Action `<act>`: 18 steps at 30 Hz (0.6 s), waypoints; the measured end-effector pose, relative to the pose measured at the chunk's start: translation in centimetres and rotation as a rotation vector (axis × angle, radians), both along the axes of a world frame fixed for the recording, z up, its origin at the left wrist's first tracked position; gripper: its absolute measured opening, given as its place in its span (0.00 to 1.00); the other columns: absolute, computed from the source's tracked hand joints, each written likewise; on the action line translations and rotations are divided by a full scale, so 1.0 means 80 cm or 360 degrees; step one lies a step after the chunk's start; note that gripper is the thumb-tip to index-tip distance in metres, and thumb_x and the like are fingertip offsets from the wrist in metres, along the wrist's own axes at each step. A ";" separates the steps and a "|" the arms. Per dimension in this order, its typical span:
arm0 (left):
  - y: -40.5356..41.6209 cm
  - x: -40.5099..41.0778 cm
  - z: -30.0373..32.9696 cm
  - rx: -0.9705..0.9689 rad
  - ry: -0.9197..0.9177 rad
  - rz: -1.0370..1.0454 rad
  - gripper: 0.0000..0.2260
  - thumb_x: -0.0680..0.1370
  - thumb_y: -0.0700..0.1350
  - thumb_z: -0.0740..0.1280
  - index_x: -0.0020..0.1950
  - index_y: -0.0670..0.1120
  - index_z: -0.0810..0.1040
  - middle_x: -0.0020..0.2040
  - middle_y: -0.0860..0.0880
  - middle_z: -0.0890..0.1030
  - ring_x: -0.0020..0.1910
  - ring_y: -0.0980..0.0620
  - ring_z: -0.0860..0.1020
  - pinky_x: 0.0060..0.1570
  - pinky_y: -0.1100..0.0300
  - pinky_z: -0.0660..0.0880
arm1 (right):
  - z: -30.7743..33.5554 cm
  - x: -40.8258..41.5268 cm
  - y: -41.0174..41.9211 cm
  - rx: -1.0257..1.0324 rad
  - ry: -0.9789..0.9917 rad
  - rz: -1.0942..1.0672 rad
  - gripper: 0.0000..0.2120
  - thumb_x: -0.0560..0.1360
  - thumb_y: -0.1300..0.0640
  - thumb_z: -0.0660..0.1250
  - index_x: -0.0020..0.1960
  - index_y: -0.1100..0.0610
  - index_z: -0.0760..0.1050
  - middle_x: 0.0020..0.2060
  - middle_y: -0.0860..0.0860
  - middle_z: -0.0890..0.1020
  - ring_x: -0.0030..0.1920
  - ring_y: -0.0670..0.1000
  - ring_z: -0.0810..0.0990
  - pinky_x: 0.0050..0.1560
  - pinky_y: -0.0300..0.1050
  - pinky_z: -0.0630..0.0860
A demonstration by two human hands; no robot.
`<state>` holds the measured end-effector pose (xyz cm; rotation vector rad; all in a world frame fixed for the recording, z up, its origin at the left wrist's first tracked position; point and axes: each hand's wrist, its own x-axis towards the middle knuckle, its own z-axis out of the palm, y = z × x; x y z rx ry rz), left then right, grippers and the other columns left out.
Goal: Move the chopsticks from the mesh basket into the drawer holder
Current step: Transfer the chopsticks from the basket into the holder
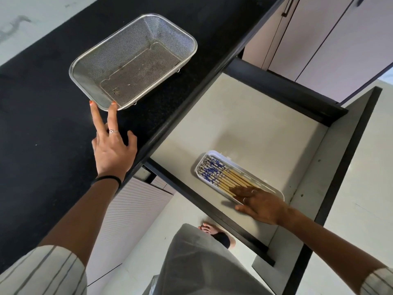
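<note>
From the head view, my left hand (113,149) reached over the black table (42,124), two fingers (112,116) held straight with their tips touching the near rim of the mesh basket (133,60); it gripped nothing. My right hand (258,204) lay flat and open in the drawer (244,128), its fingers resting on the plain ends of the chopsticks (219,175). The chopsticks lay side by side in the white holder (274,191), on the drawer floor.
</note>
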<state>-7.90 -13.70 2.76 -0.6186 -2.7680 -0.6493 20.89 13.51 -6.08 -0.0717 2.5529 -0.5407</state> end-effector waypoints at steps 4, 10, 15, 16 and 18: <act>0.001 0.001 0.001 -0.0013 0.0007 0.0028 0.33 0.78 0.45 0.64 0.79 0.54 0.53 0.81 0.43 0.46 0.49 0.35 0.77 0.54 0.38 0.73 | -0.005 -0.004 0.004 0.0028 -0.0022 -0.0030 0.29 0.79 0.39 0.43 0.76 0.50 0.57 0.77 0.46 0.55 0.77 0.46 0.52 0.77 0.44 0.49; 0.001 0.000 0.001 -0.0012 0.0000 0.0023 0.34 0.78 0.44 0.65 0.79 0.55 0.52 0.81 0.44 0.45 0.48 0.34 0.77 0.54 0.38 0.72 | -0.002 -0.003 -0.003 -0.0002 -0.0023 -0.0141 0.34 0.75 0.34 0.38 0.75 0.48 0.60 0.77 0.45 0.56 0.76 0.46 0.55 0.76 0.44 0.53; 0.002 0.006 0.007 -0.0038 -0.0021 0.0025 0.34 0.79 0.45 0.63 0.81 0.55 0.48 0.81 0.43 0.41 0.54 0.33 0.77 0.55 0.37 0.73 | -0.001 -0.010 -0.013 -0.0039 0.0037 -0.0338 0.28 0.79 0.38 0.47 0.67 0.53 0.71 0.74 0.49 0.64 0.74 0.47 0.62 0.74 0.45 0.58; 0.003 0.008 0.009 -0.0061 -0.0023 0.0027 0.34 0.80 0.45 0.63 0.81 0.55 0.48 0.81 0.42 0.41 0.56 0.33 0.76 0.57 0.37 0.72 | 0.002 -0.011 -0.015 -0.0040 0.0060 -0.0359 0.25 0.80 0.39 0.49 0.67 0.53 0.71 0.73 0.49 0.67 0.72 0.48 0.65 0.73 0.44 0.60; 0.003 0.014 0.012 -0.0131 -0.0010 0.0030 0.32 0.81 0.45 0.62 0.81 0.54 0.49 0.81 0.40 0.42 0.62 0.34 0.74 0.60 0.38 0.70 | 0.009 -0.012 -0.018 -0.0050 0.0084 -0.0385 0.22 0.81 0.44 0.53 0.69 0.53 0.69 0.71 0.50 0.69 0.70 0.50 0.68 0.71 0.42 0.62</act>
